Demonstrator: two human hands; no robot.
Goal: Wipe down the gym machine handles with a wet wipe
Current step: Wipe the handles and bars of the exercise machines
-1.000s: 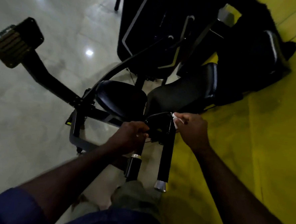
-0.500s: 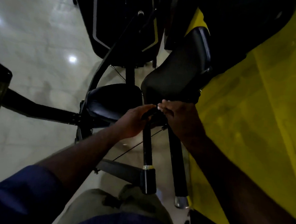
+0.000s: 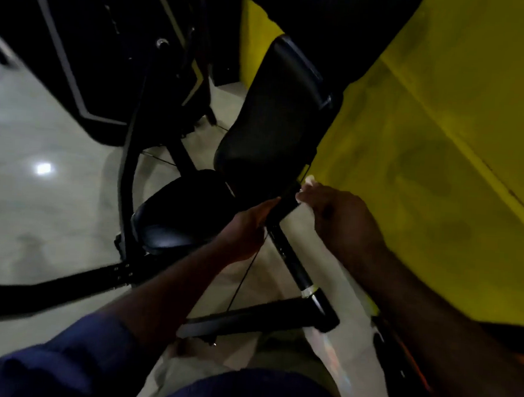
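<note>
Change: a second ago the right hand (image 3: pixel 342 221) held the wipe (image 3: pixel 308 181) at the top of the right-hand bar. Since then it has crossed with the wipe to the upper end of the handle (image 3: pixel 290 258), where the left hand (image 3: pixel 246 229) was already.
View: the head has tipped forward, so the second bar is no longer plainly in sight.
Meaning: the wiping looks to be in hand at the handle's top; I judge most of its length below is still to do.
Right hand: fingertips pinch the wipe, pressing it to the handle's right side.
Left hand: lies against the handle's left side, just below the wipe; whether its fingers wrap the bar I cannot tell.
Wipe: small, white, crumpled, mostly hidden in the fingers.
Handle: a black bar, slanting down towards the person, with a metal ring (image 3: pixel 308 290) near its lower end; dim light hides any wet sheen.
Place: the handle's top is just below the back pad (image 3: pixel 274 122), with the seat (image 3: pixel 176 217) to its left, the yellow wall (image 3: pixel 442 132) to the right and pale floor (image 3: pixel 44 123) beneath.
</note>
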